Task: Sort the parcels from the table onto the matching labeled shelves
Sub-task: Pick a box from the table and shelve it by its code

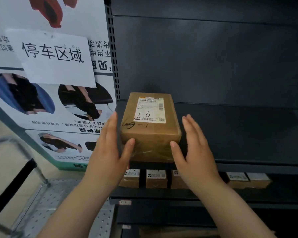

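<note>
Though the left hand (110,148) and right hand (194,148) flank it with straight fingers, the grip wide and holding nothing, the parcel (150,127) marked 1-6 rests at the left end of the shelf (239,134), so this one looks delivered. More parcels (156,179) line the lower shelf (162,193); whatever remains on the worktop is out of view.

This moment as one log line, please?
parcel on shelf | left hand open, at its left | right hand open, at its right
</note>
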`<state>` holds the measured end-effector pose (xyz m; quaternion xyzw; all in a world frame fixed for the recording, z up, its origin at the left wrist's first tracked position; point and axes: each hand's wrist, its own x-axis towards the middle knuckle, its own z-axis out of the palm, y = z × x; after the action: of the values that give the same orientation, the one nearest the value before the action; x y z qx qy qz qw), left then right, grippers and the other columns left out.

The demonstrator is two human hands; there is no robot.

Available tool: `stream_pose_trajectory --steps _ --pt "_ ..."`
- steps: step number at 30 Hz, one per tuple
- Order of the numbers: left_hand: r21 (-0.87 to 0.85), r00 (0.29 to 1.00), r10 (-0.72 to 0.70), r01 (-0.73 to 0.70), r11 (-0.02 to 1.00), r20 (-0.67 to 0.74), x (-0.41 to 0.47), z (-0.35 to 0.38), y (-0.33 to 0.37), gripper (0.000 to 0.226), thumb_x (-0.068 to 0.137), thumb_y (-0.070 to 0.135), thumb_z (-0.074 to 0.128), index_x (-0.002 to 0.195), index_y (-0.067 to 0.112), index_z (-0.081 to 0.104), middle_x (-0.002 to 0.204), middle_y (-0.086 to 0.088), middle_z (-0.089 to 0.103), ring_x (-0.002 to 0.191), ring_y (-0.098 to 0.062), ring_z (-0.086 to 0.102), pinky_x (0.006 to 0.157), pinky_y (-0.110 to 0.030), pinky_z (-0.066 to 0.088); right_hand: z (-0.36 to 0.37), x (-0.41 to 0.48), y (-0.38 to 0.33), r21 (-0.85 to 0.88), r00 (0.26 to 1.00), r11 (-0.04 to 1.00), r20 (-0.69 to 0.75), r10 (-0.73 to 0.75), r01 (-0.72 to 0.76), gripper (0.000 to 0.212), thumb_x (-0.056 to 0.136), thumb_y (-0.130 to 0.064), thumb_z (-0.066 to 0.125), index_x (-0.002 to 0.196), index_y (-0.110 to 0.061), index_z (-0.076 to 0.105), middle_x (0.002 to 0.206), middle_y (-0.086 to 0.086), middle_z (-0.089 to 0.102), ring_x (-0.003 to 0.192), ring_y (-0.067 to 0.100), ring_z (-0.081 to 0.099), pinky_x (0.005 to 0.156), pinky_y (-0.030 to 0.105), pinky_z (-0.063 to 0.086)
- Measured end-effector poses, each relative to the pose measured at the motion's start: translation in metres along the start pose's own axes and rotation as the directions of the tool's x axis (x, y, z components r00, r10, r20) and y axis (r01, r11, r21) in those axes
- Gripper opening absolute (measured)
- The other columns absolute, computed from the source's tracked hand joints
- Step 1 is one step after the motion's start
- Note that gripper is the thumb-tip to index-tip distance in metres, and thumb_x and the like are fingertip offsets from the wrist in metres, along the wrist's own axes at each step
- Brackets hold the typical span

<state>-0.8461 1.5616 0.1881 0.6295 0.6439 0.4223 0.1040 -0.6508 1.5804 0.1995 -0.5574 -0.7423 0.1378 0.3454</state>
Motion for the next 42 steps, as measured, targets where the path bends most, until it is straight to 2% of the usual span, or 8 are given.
stream_pose_trajectory --steps 2,6,14,21,25,32,38,42 --pt "0.203 0.975 0.215 -0.2 0.959 -0.053 0.001 -0.004 0.0 0.069 0.095 0.048 0.041 0.15 0.028 0.005 0.155 0.011 0.01 0.142 -0.001 0.004 0.114 -0.029 0.011 0.001 -0.003 -0.007 -0.172 0.986 0.978 -0.094 -0.138 0.121 0.064 0.095 -0.039 0.04 0.149 -0.031 0.007 0.152 -0.023 0.0 0.138 -0.005 -0.001 0.112 0.03 0.011" --pt "0.298 0.903 0.425 -0.423 0.856 0.06 0.003 0.007 -0.012 0.065 0.092 0.039 0.042 0.149 0.017 0.021 0.155 0.002 0.022 0.146 -0.017 0.011 0.117 -0.039 0.014 0.023 -0.007 -0.004 -0.39 0.958 0.893 -0.079 -0.277 0.226 0.061 0.092 -0.036 0.036 0.149 -0.021 0.017 0.156 -0.007 0.013 0.146 0.013 0.007 0.112 0.038 0.016" --pt "0.343 0.877 0.466 -0.477 0.809 0.12 0.035 0.018 -0.033 0.061 0.092 0.028 0.045 0.147 0.012 0.026 0.152 -0.007 0.031 0.145 -0.025 0.015 0.115 -0.05 0.021 0.042 0.02 -0.007 -0.417 0.982 0.897 -0.047 -0.184 0.148 0.068 0.091 -0.026 0.055 0.149 -0.021 0.02 0.158 -0.005 0.015 0.146 0.015 -0.003 0.115 0.038 0.006" --pt "0.354 0.835 0.53 -0.545 0.76 0.147 0.044 0.016 -0.029 0.061 0.097 0.041 0.028 0.15 0.012 0.018 0.158 -0.008 0.011 0.146 -0.024 0.001 0.118 -0.047 0.006 0.033 0.007 -0.02 -0.488 0.99 0.872 -0.1 -0.098 0.037 0.065 0.095 -0.043 0.029 0.151 -0.021 0.004 0.155 -0.01 -0.008 0.144 0.009 -0.016 0.117 0.03 -0.009" --pt "0.269 0.7 0.687 -0.712 0.649 0.196 0.028 0.027 0.001 0.058 0.098 0.038 0.03 0.15 0.015 0.017 0.157 -0.005 0.015 0.146 -0.022 0.004 0.119 -0.044 0.004 0.022 -0.03 -0.01 -0.457 0.979 0.886 -0.205 -0.021 -0.077 0.065 0.095 -0.044 0.028 0.15 -0.017 0.007 0.157 -0.006 0.0 0.144 0.008 -0.011 0.118 0.027 -0.007" --pt "0.076 0.497 0.791 -0.859 0.506 0.358 -0.035 0.084 0.078 0.06 0.098 0.041 0.028 0.15 0.016 0.011 0.157 -0.002 0.015 0.146 -0.02 0.005 0.117 -0.043 0.006 -0.045 -0.133 0.024 -0.49 0.916 0.8 -0.361 0.177 -0.347 0.066 0.094 -0.049 0.026 0.15 -0.017 0.013 0.157 -0.004 0.004 0.145 0.01 -0.007 0.118 0.028 -0.003" --pt "-0.149 0.243 0.9 -0.938 0.313 0.363 -0.14 0.13 0.189 0.06 0.096 0.042 0.029 0.15 0.02 0.011 0.157 -0.003 0.021 0.146 -0.02 0.006 0.117 -0.043 0.007 -0.136 -0.269 0.047 -0.48 0.781 0.64 -0.526 0.338 -0.6 0.064 0.094 -0.051 0.02 0.148 -0.023 -0.001 0.155 -0.009 -0.005 0.142 0.004 -0.019 0.115 0.023 -0.013" --pt "-0.293 0.12 0.943 -0.931 0.215 0.311 -0.238 0.152 0.262 0.059 0.096 0.043 0.03 0.149 0.02 0.018 0.155 -0.002 0.024 0.145 -0.02 0.01 0.117 -0.039 0.004 -0.194 -0.375 0.057 -0.444 0.676 0.527 -0.603 0.423 -0.725 0.066 0.093 -0.052 0.02 0.147 -0.022 -0.002 0.156 -0.008 -0.003 0.143 0.007 -0.015 0.117 0.03 -0.002"
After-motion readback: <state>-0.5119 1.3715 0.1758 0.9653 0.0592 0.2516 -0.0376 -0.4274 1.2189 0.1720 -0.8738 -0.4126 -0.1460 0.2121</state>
